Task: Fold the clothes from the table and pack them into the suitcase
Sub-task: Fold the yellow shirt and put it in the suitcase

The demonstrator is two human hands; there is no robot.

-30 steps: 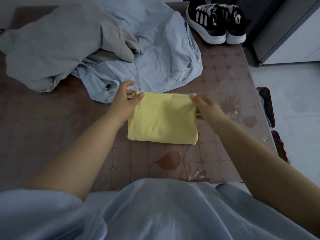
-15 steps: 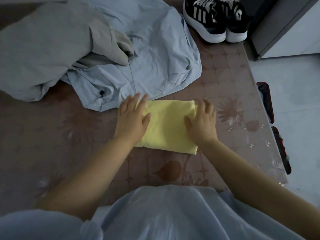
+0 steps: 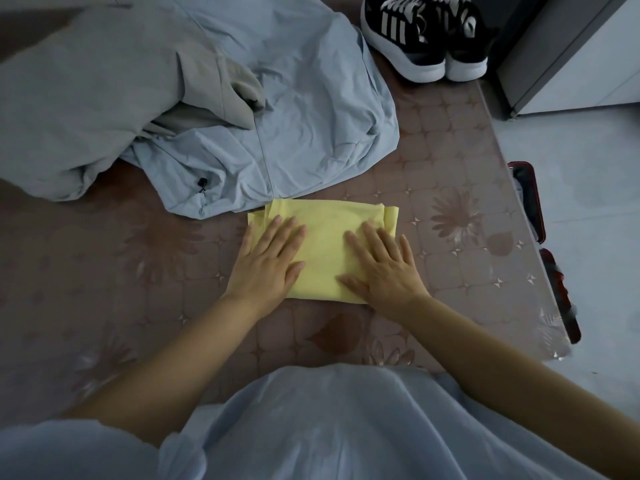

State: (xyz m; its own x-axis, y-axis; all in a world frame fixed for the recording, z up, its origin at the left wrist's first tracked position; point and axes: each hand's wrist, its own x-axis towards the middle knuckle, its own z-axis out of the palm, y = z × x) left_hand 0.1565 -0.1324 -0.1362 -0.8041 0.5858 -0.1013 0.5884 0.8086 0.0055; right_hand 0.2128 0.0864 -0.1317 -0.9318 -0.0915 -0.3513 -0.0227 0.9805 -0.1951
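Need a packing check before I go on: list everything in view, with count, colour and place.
yellow garment: one, yellow, folded, middle of the table under both hands
blue jacket: one, light blue, unfolded, far side of the table
grey garment: one, grey, crumpled, far left, partly over the jacket
sneakers: one pair, black with white stripes, far right corner
table: one, brown patterned cover
suitcase: one, red-edged, on the floor right of the table, mostly hidden
cabinet: one, grey, top right
top: one, light blue, worn, bottom of view
left hand: flat on the garment's left half
right hand: flat on its right half
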